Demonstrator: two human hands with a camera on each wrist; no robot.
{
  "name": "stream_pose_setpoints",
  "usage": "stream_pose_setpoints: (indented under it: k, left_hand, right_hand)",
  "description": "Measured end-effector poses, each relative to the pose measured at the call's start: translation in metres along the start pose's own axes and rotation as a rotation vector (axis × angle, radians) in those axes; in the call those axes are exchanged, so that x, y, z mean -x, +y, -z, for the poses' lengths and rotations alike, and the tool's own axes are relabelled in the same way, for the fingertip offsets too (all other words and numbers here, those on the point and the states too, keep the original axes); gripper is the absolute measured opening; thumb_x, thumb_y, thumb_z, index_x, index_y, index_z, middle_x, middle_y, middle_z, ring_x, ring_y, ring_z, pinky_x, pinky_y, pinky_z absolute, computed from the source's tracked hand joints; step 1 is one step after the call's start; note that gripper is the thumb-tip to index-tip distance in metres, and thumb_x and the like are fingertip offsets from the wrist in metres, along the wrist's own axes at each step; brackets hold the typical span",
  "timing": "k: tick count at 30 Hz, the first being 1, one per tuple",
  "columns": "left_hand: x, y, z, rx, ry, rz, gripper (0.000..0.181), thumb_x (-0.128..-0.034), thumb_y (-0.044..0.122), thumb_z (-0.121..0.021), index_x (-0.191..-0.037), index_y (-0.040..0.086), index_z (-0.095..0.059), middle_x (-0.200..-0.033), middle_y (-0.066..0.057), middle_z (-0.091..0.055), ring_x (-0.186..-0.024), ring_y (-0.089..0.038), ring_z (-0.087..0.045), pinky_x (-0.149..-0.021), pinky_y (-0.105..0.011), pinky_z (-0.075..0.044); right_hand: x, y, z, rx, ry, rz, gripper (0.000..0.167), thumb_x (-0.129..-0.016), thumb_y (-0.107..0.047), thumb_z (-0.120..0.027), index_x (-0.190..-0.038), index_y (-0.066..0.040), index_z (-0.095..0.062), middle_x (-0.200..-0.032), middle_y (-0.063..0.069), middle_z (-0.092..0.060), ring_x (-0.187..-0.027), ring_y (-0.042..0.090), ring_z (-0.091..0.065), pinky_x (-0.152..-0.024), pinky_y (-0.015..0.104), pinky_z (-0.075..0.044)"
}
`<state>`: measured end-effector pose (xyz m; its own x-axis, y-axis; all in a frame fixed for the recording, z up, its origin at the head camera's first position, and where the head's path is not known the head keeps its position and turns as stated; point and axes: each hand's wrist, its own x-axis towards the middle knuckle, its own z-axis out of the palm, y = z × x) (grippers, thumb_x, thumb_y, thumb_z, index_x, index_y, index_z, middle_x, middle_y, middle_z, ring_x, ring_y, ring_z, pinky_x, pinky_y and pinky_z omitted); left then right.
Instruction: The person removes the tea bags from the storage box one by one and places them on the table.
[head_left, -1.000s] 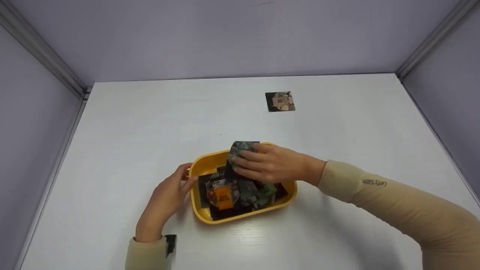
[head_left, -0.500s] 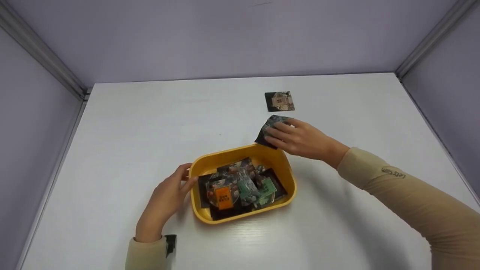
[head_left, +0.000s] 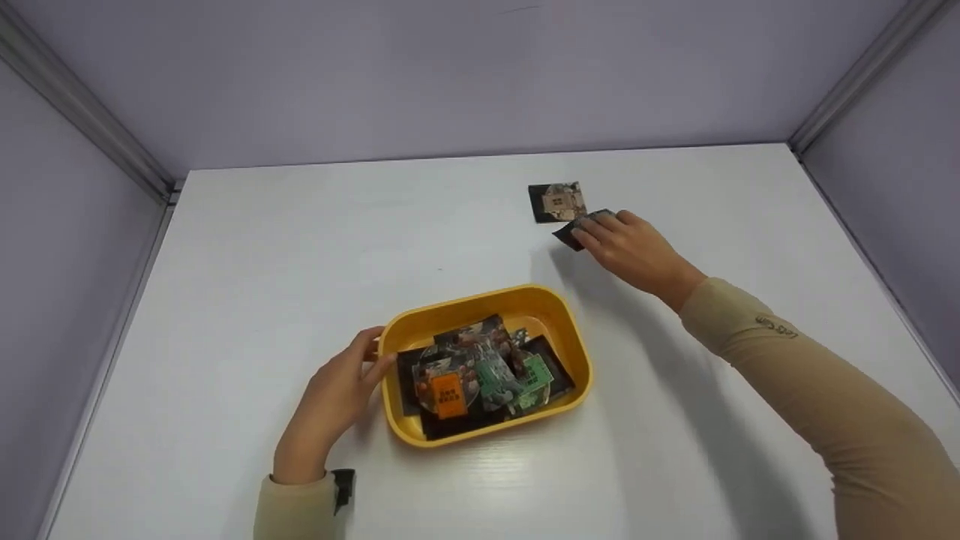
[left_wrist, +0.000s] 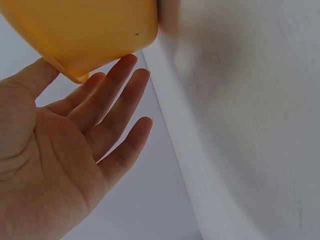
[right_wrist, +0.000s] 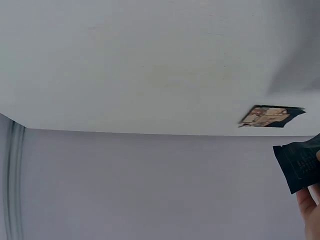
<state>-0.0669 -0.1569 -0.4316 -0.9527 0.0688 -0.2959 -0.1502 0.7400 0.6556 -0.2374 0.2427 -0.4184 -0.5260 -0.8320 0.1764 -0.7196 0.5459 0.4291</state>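
My right hand (head_left: 634, 251) pinches a small dark sachet (head_left: 574, 234) above the table, just right of and below a flat square sachet (head_left: 559, 202) with a brown picture. In the right wrist view the held sachet (right_wrist: 298, 162) shows a dark back with faint print; only part of the hand is visible. A yellow plastic tub (head_left: 555, 300) stands at the middle, holding several dark printed sachets (head_left: 450, 386), some with orange or green labels. My left hand (head_left: 337, 394) holds the tub's left rim, thumb at the rim and fingers against the outer wall (left_wrist: 110, 30).
The white table (head_left: 285, 255) is bounded by pale walls (head_left: 480, 82) at the back and both sides. A black object (head_left: 343, 487) shows beside the left sleeve.
My right hand has lifted the sachet out of the tub and carried it up and right, close to the sachet lying on the table. The left hand has stayed at the rim.
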Motion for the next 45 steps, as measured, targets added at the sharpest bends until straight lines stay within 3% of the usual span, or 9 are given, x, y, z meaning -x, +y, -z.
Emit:
stream_pose_setpoints:
  k: [7,12,16,27,38,45]
  left_hand:
    - [-0.003,0.003,-0.002,0.012,0.003,-0.006,0.051,-0.1044,0.037,-0.051,-0.149,0.016,-0.039,-0.135,-0.014,-0.057,-0.124,-0.035,-0.053,-0.105,-0.057,-0.041]
    - [-0.001,0.005,-0.003,0.016,0.000,-0.004,0.051,-0.1043,0.038,-0.051,-0.149,0.016,-0.039,-0.136,-0.013,-0.057,-0.125,-0.035,-0.053,-0.105,-0.057,-0.041]
    - [0.000,0.005,-0.003,0.013,0.008,-0.008,0.051,-0.1044,0.037,-0.051,-0.149,0.016,-0.040,-0.135,-0.013,-0.058,-0.124,-0.035,-0.053,-0.104,-0.057,-0.041]
    - [-0.001,0.004,-0.007,0.006,0.017,0.008,0.051,-0.1037,0.036,-0.053,-0.149,0.016,-0.040,-0.134,-0.011,-0.058,-0.124,-0.033,-0.054,-0.105,-0.056,-0.041]
    - [-0.001,0.002,-0.008,0.024,0.019,0.018,0.051,-0.1034,0.038,-0.053,-0.148,0.018,-0.041,-0.134,-0.010,-0.059,-0.124,-0.032,-0.054,-0.104,-0.056,-0.042]
    - [-0.001,0.003,-0.007,0.017,0.015,0.016,0.051,-0.1036,0.038,-0.052,-0.149,0.017,-0.040,-0.134,-0.011,-0.058,-0.125,-0.033,-0.053,-0.105,-0.056,-0.041]
  right_hand:
    - [0.010,0.021,-0.025,-0.050,0.022,-0.191,0.030,-0.093,0.004,-0.063,-0.122,0.008,-0.061,-0.118,0.021,-0.067,-0.105,0.036,-0.063,-0.083,0.046,-0.055]
    - [0.014,0.029,-0.037,-0.079,0.059,-0.289,0.027,-0.095,0.002,-0.060,-0.120,0.009,-0.063,-0.114,0.022,-0.067,-0.102,0.037,-0.063,-0.080,0.047,-0.054]
    - [0.013,0.032,-0.044,-0.087,0.030,-0.350,0.026,-0.096,0.002,-0.059,-0.120,0.009,-0.063,-0.115,0.023,-0.067,-0.102,0.037,-0.062,-0.080,0.048,-0.054]
    - [0.003,0.031,-0.061,-0.085,-0.088,-0.438,0.027,-0.097,0.004,-0.055,-0.123,0.011,-0.059,-0.120,0.025,-0.064,-0.106,0.038,-0.061,-0.084,0.048,-0.054]
    - [-0.002,0.036,-0.066,-0.109,-0.100,-0.543,0.022,-0.097,0.006,-0.054,-0.117,0.014,-0.059,-0.112,0.027,-0.063,-0.100,0.039,-0.063,-0.081,0.048,-0.056]
    - [-0.002,0.037,-0.071,-0.120,-0.156,-0.533,0.023,-0.097,0.004,-0.054,-0.117,0.012,-0.061,-0.113,0.026,-0.065,-0.101,0.039,-0.064,-0.081,0.048,-0.056]
